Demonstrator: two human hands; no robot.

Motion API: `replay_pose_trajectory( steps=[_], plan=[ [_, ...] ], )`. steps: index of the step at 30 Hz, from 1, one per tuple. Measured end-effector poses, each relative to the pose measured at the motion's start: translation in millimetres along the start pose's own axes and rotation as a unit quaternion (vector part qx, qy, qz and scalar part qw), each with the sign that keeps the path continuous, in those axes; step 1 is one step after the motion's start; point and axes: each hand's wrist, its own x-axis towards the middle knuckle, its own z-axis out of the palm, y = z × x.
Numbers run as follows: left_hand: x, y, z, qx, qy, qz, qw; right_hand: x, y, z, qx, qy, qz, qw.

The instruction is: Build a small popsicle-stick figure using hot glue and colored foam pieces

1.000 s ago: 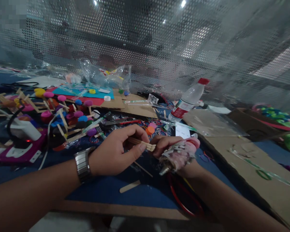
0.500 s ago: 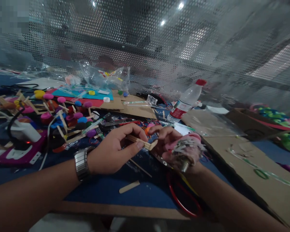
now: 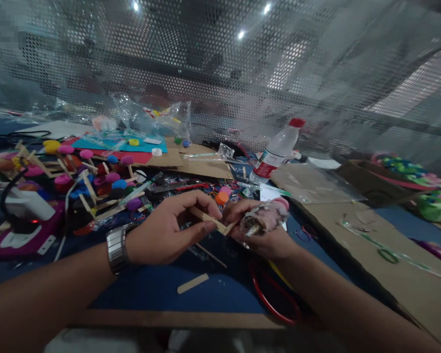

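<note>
My left hand (image 3: 172, 226) is closed on a small bundle of wooden craft sticks (image 3: 210, 218), pinched between thumb and fingers. A short stick piece juts up at an angle from the bundle's right end. My right hand (image 3: 268, 240) is wrapped round a pink glue gun (image 3: 266, 218), its front end crusted with whitish residue and its metal tip facing me. The right fingertips are at the sticks' right end; whether they pinch it I cannot tell. Below the hands, a loose craft stick (image 3: 193, 283) and red-handled scissors (image 3: 275, 304) lie on the blue table.
Many stick-and-coloured-cap pieces (image 3: 84, 171) crowd the left, beside a purple power strip (image 3: 51, 230). A red-capped bottle (image 3: 275, 152) stands behind my right hand. Cardboard (image 3: 356, 240) covers the right side. An orange cap (image 3: 222, 197) lies just beyond my hands.
My right hand has moved left and in closer to the sticks, and the glue gun has turned with its tip swung left. My left hand keeps its hold on the sticks. The view has shifted slightly.
</note>
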Motion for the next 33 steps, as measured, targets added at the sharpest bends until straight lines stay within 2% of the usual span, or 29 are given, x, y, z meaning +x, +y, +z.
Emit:
replay_pose_trajectory(
  steps=[8, 13, 17, 21, 28, 33],
  plan=[
    [2, -11, 3.4, -0.075, 0.063, -0.020, 0.995, -1, 3, 1, -0.007, 0.004, -0.045, 0.999],
    [-1, -12, 2.8, -0.003, 0.056, 0.007, 0.998, -2, 0, 2, -0.050, 0.031, -0.077, 0.995],
    [-2, -14, 1.9, 0.087, 0.074, 0.031, 0.993, 0, -2, 3, -0.078, 0.033, -0.091, 0.992],
    [-1, -14, 1.3, 0.106, 0.084, 0.030, 0.990, 2, -4, 6, -0.082, 0.036, -0.100, 0.991],
    [-1, -11, -0.8, 0.087, 0.087, 0.049, 0.991, -4, -1, 3, -0.087, 0.078, -0.036, 0.993],
    [0, -10, 0.6, 0.047, 0.086, 0.046, 0.994, -5, -3, 2, -0.113, 0.084, -0.037, 0.989]
  ],
)
